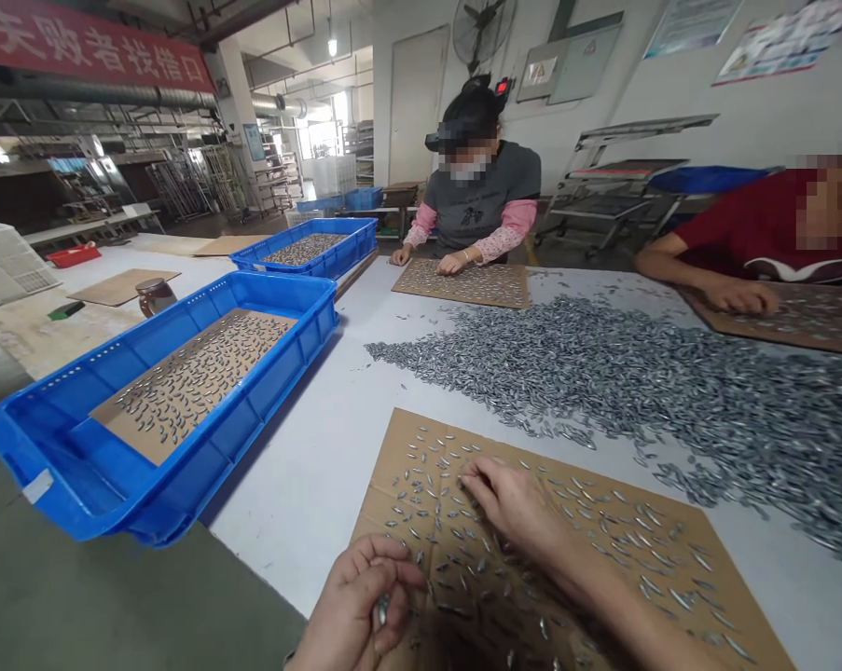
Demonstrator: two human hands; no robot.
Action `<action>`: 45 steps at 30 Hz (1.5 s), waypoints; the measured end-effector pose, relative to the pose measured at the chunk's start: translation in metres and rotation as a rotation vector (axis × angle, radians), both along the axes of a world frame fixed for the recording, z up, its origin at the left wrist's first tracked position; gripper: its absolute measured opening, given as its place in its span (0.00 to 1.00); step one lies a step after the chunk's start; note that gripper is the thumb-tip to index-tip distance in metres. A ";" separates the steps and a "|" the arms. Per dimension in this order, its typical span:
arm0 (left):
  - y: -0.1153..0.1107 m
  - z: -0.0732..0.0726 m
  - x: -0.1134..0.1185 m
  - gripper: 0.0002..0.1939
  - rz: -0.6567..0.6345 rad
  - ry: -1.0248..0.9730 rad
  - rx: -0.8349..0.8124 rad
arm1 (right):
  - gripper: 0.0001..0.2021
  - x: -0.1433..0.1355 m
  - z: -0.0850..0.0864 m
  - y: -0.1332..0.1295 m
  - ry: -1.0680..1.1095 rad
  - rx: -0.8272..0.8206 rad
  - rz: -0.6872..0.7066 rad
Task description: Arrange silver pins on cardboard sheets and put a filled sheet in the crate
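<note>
At the near edge of the white table, over a flat cardboard sheet: left hand curled loosely, with a silver piece showing inside the bent fingers. Just beyond, right hand, thumb and forefinger narrowed to a pinch at the board; impossible to tell whether gripping anything. Across most of the sheet, slim silver pieces, laid flat and mostly apart, partly hidden beneath the right forearm. Judging by that spread, well along here, perhaps nearly filled, with narrow margins bare. Past the sheet, a broad heap of similar pieces, loose and overlapping: apparently plenty left to lay out. To the left, a blue tray with a tray board inside, covered in spaced pieces, seemingly done; behind, a second blue tray, likewise loaded, and a dark jar. Across the table, a person in grey and a person in red, both at similar boards. Farther off, wheeled rack, wall fan, pale door and red banner.
</note>
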State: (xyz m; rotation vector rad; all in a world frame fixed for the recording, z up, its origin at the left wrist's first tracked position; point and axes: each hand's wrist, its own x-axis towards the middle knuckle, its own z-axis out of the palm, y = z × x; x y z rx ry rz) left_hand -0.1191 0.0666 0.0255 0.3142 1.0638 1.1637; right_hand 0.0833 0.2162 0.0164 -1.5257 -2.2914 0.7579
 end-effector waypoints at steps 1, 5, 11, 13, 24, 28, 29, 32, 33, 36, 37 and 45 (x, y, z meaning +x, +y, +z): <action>0.001 0.001 -0.001 0.24 0.021 -0.005 -0.004 | 0.10 -0.001 -0.002 0.010 -0.053 -0.006 -0.008; 0.003 0.000 0.000 0.24 0.076 -0.032 0.017 | 0.09 -0.023 -0.004 0.022 -0.195 -0.031 0.029; 0.000 -0.004 0.003 0.25 0.012 -0.068 0.054 | 0.15 -0.054 0.006 0.019 -0.426 -0.014 0.031; -0.001 -0.004 0.002 0.25 0.008 -0.062 0.064 | 0.15 -0.054 0.007 0.020 -0.438 -0.029 0.033; -0.004 -0.011 -0.006 0.25 0.025 -0.035 0.081 | 0.11 -0.050 -0.011 0.023 -0.277 0.056 0.273; -0.007 -0.013 -0.009 0.24 0.024 -0.047 0.107 | 0.11 -0.061 -0.002 0.024 -0.321 0.070 0.272; -0.007 -0.013 -0.009 0.23 0.026 -0.052 0.110 | 0.11 -0.065 0.001 0.024 -0.344 0.057 0.261; -0.008 -0.012 -0.011 0.22 0.025 -0.059 0.115 | 0.14 -0.076 0.009 0.021 -0.415 0.018 0.207; -0.008 -0.012 -0.011 0.22 0.025 -0.057 0.115 | 0.15 -0.079 0.011 0.020 -0.432 0.008 0.189; -0.008 -0.011 -0.011 0.22 0.023 -0.045 0.106 | 0.16 -0.088 0.011 0.018 -0.449 -0.015 0.153; -0.008 -0.011 -0.010 0.22 0.022 -0.044 0.103 | 0.16 -0.090 0.010 0.018 -0.447 -0.014 0.145; -0.011 -0.008 -0.014 0.21 0.025 -0.050 0.104 | 0.15 -0.068 0.001 0.030 -0.297 -0.004 0.155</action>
